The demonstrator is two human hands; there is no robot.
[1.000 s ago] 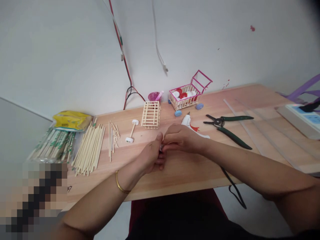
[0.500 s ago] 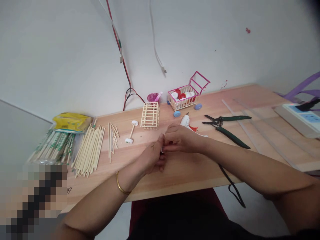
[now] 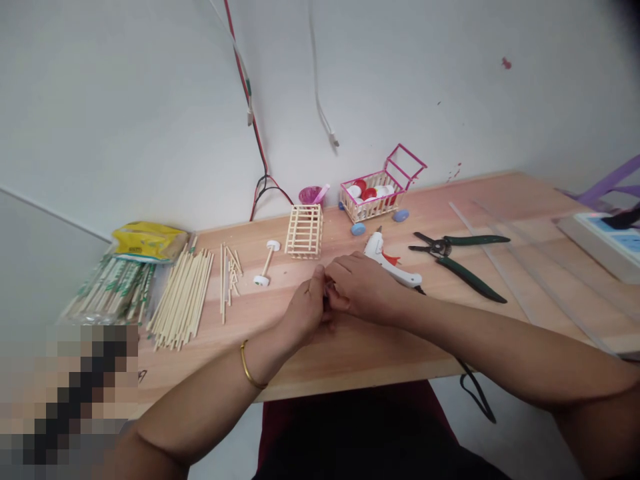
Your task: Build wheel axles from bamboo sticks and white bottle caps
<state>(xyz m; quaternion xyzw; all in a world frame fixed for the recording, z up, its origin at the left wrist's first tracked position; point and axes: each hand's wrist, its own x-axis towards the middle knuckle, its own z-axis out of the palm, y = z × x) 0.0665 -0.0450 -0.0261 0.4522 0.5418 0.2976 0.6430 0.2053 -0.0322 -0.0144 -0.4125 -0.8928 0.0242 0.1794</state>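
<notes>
My left hand [image 3: 306,309] and my right hand [image 3: 357,287] meet over the middle of the wooden table [image 3: 380,347], fingers pinched together around something small that the fingers hide. Just behind my right hand lies a white glue gun [image 3: 390,261]. A small cage of wooden sticks [image 3: 303,231] stands upright further back. A stick axle with two white wheels [image 3: 265,261] lies to its left.
Loose wooden sticks [image 3: 183,298] and packed chopsticks [image 3: 111,291] with a yellow bag [image 3: 145,241] lie at the left. Green pliers [image 3: 463,255] lie at the right, a pink stick cart [image 3: 377,190] and pink cup [image 3: 310,194] near the wall. A power strip [image 3: 607,243] sits far right.
Both hands stay pinched together and have shifted slightly toward me; the glue gun behind the right hand shows more now. The camera moved a little.
</notes>
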